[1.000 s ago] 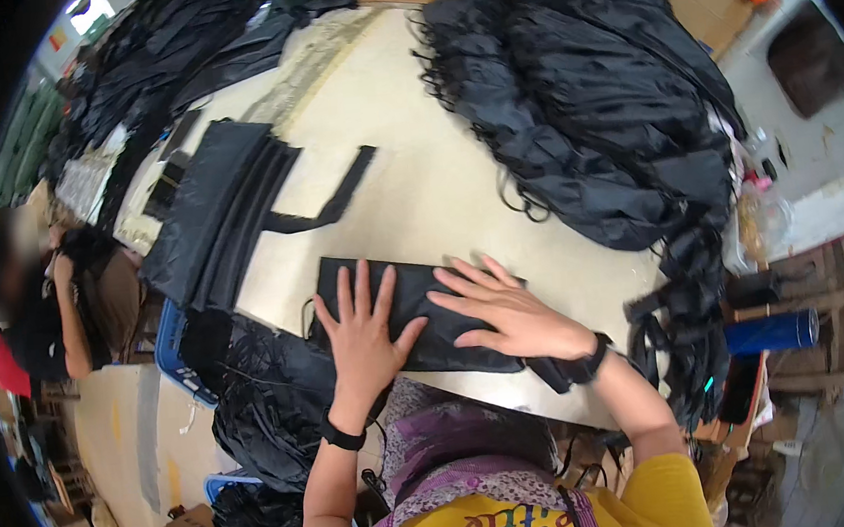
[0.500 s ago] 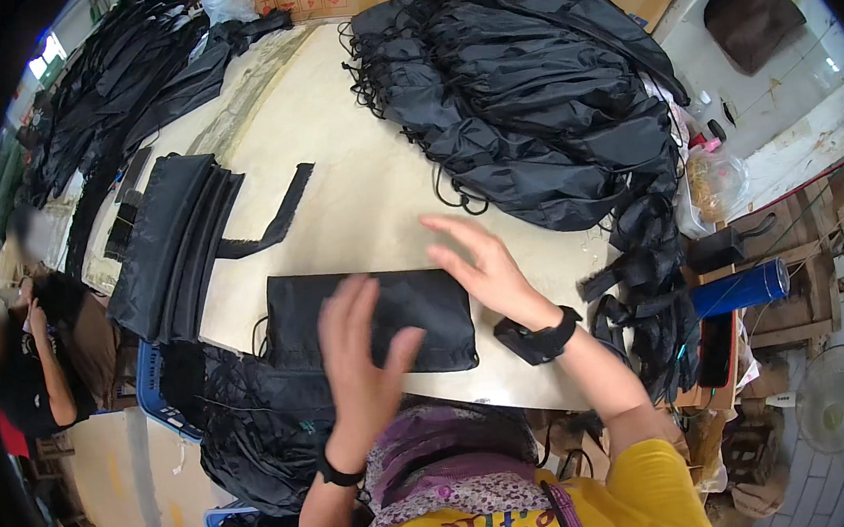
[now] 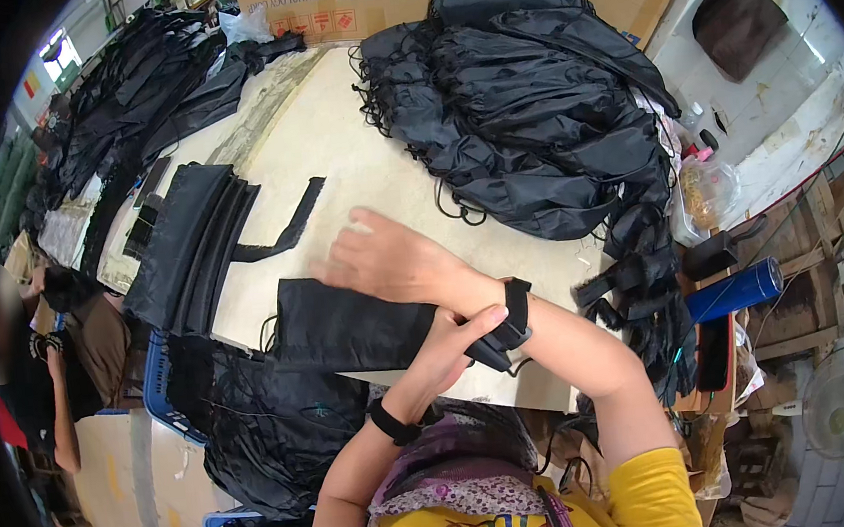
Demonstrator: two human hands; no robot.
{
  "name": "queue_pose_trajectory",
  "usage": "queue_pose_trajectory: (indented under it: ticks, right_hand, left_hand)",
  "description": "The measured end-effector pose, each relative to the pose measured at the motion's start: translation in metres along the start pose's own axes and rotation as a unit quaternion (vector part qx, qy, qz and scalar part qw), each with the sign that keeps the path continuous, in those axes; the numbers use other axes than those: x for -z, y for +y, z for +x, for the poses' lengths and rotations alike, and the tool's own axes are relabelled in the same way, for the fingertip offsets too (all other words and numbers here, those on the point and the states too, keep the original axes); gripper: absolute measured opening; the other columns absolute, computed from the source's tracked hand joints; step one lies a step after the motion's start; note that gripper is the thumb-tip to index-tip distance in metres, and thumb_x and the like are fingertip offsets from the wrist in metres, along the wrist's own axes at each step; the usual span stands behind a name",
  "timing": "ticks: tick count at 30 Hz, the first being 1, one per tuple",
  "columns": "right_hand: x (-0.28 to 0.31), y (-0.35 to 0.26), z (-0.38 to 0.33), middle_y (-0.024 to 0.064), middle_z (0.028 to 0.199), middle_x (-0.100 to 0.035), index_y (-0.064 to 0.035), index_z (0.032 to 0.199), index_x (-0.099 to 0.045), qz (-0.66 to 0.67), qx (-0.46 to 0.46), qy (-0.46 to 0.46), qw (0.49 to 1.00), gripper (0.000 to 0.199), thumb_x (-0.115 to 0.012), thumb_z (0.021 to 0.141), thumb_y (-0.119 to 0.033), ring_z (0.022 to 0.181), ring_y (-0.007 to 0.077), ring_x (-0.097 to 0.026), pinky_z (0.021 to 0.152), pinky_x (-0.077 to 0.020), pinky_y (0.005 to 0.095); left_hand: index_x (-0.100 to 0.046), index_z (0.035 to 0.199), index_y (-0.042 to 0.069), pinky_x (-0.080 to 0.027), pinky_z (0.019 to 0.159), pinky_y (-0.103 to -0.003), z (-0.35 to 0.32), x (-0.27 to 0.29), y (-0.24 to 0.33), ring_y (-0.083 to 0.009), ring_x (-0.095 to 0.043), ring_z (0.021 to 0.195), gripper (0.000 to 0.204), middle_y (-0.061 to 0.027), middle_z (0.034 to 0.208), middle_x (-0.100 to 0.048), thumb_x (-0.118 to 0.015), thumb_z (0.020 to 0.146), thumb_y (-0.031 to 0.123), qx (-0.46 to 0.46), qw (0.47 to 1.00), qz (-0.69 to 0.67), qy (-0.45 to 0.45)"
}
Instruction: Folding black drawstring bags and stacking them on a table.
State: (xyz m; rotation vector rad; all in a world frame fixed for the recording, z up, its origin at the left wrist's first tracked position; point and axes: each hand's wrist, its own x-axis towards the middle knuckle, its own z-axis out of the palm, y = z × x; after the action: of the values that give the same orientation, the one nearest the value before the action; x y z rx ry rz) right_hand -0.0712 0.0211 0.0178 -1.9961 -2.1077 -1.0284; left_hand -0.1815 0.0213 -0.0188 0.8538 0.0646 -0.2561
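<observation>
My left hand [image 3: 442, 350] is closed around the black wrist strap [image 3: 519, 313] on my right wrist, its thumb lying along the strap's boxy black unit. A black band [image 3: 393, 423] circles my left wrist. My right hand [image 3: 386, 259] reaches leftward, back up, over a flat black drawstring bag [image 3: 347, 328]. Blur smears its fingertips, so their pose is unclear. The bag lies at the table's near edge, its right end hidden behind my hands. A loose cord shows at its left side.
Black drawstring bags [image 3: 538, 103] heap at the far right. Folded black fabric [image 3: 190, 249] and a black strip [image 3: 289, 230] lie left. A blue bottle [image 3: 736, 290] and phone [image 3: 713, 353] sit right. A blue basket [image 3: 159, 387] stands lower left; another person's arm [image 3: 61, 405] shows beyond.
My left hand has moved right and taken hold of the strap on my right wrist. My right hand has swung left over the bag. The view has shifted slightly.
</observation>
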Motion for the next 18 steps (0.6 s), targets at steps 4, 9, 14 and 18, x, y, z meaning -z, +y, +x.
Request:
queue_pose_trajectory:
  ticks: [4,9,14,18]
  right_hand:
    - [-0.001,0.010,0.017,0.0019,0.083,-0.058,-0.0110,0.118,-0.056,0.227,-0.233,0.128,0.937,0.034,-0.058,0.093,-0.033,0.081,0.0167,-0.056,0.086,-0.0418,0.0341]
    - [0.019,0.000,0.020,0.0014,0.080,-0.059,-0.0073,0.114,-0.056,0.781,-0.463,0.163,0.386,0.034,-0.054,0.098,-0.038,0.078,0.0129,-0.056,0.080,-0.0430,0.0294]
    - [0.023,-0.003,0.013,0.0037,0.081,-0.062,-0.0049,0.108,-0.058,0.726,-0.457,0.167,0.486,0.030,-0.055,0.099,-0.034,0.077,0.0112,-0.057,0.074,-0.0451,0.0263]
    - [0.037,-0.012,-0.032,0.0106,0.095,-0.066,-0.0028,0.114,-0.061,0.593,-0.369,-0.004,0.715,0.029,-0.063,0.093,-0.022,0.091,0.0236,-0.064,0.082,-0.0491,0.0316]
  left_hand:
    - [-0.060,0.115,-0.006,-0.053,0.089,-0.033,-0.003,0.006,-0.021,-0.0185,-0.066,0.098,0.042,-0.0125,0.107,-0.067,-0.067,0.090,0.028,0.023,0.998,-0.058,0.012]
    - [-0.060,0.113,-0.007,-0.053,0.085,-0.030,-0.005,0.015,-0.015,-0.0161,-0.065,0.093,0.045,-0.0119,0.104,-0.067,-0.068,0.090,0.031,-0.002,0.997,0.071,-0.036]
    - [-0.057,0.123,-0.002,-0.045,0.083,-0.026,-0.028,0.024,-0.004,-0.0095,-0.057,0.096,0.039,-0.0055,0.111,-0.064,-0.062,0.095,0.023,-0.047,0.937,0.339,-0.068]
    - [-0.055,0.128,-0.002,-0.043,0.098,-0.032,-0.070,0.047,0.042,-0.0201,-0.056,0.117,0.033,-0.0122,0.124,-0.062,-0.053,0.098,0.014,-0.254,0.879,0.363,0.178]
